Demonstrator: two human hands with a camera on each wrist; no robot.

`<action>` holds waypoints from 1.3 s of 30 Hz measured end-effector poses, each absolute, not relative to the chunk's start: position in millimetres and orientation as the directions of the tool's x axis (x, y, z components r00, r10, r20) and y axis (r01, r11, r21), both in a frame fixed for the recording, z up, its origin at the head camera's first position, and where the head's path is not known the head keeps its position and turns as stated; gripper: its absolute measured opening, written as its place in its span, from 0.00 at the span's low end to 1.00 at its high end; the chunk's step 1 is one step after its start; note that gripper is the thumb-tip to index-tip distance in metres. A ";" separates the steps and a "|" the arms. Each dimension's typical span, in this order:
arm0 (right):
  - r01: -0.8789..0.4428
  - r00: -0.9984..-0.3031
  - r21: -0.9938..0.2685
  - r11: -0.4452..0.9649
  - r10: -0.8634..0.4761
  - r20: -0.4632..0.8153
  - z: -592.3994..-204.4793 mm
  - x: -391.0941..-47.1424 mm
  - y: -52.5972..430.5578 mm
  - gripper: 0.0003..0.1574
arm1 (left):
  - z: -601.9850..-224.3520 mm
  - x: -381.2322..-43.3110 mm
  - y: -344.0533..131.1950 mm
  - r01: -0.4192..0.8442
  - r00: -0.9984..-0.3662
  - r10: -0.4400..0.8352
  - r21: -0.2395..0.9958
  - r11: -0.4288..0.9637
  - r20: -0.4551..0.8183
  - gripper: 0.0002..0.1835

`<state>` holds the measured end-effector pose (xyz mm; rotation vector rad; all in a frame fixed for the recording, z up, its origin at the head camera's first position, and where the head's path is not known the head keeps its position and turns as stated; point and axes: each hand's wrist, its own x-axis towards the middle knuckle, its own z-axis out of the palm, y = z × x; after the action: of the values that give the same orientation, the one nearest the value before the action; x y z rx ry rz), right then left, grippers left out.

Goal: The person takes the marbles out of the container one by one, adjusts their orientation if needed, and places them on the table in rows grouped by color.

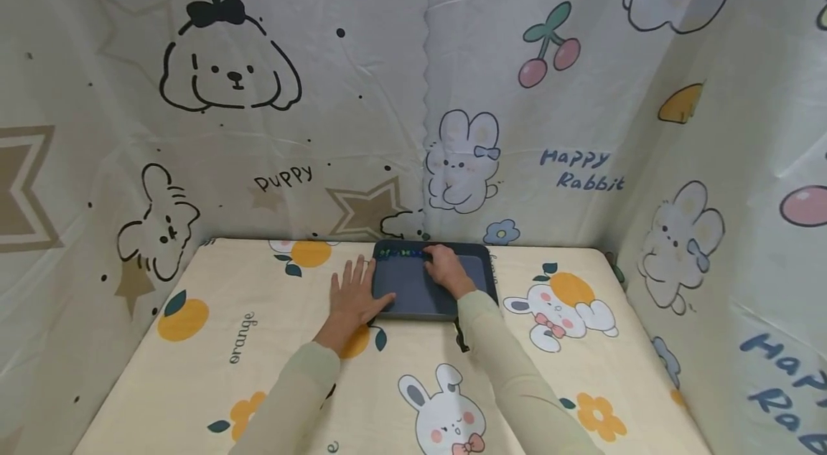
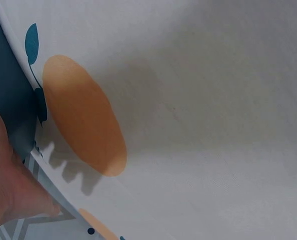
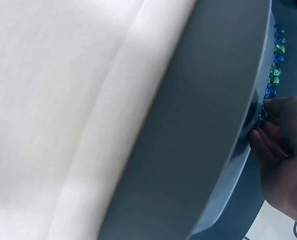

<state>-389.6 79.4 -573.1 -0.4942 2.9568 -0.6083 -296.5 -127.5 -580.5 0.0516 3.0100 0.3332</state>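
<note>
A dark blue-grey rectangular tray (image 1: 416,295) lies at the far side of the cloth-covered surface. Blue and green glass marbles (image 1: 399,252), several of them, form a row along its far wall, starting at the left corner. My right hand (image 1: 447,272) reaches into the tray at the right end of this row; in the right wrist view its thumb and fingers pinch a blue marble (image 3: 263,115), mostly covered by the fingertips. With fingers spread, my left hand (image 1: 355,299) rests against the tray's left side, its thumb over the rim. The left wrist view shows only part of that hand.
A cream cloth (image 1: 284,369) printed with oranges and rabbits covers the surface. Patterned curtains (image 1: 362,82) rise right behind the tray and along both sides. A dark strap or cord (image 1: 461,336) shows by the tray's near edge, under the right forearm.
</note>
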 end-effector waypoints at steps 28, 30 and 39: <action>-0.283 -0.959 -0.328 0.901 -0.255 0.125 -579.0 -394.2 80.7 0.02 | -592.1 -302.5 -127.0 0.014 -0.993 0.039 0.218 0.976 -0.111 0.53; -0.272 -0.961 -0.327 0.905 -0.243 0.128 -579.5 -394.5 79.7 0.02 | -591.4 -302.1 -126.5 0.009 -0.993 0.035 0.221 0.975 -0.114 0.53; -0.232 -0.969 -0.358 0.905 -0.183 0.165 -580.5 -392.3 69.7 0.03 | -584.9 -298.4 -128.5 0.005 -0.994 0.028 0.218 0.976 -0.105 0.53</action>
<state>-392.3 69.7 -580.5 -0.3491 3.1899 -0.6245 -298.4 -128.5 -584.9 0.0254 3.0155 0.3321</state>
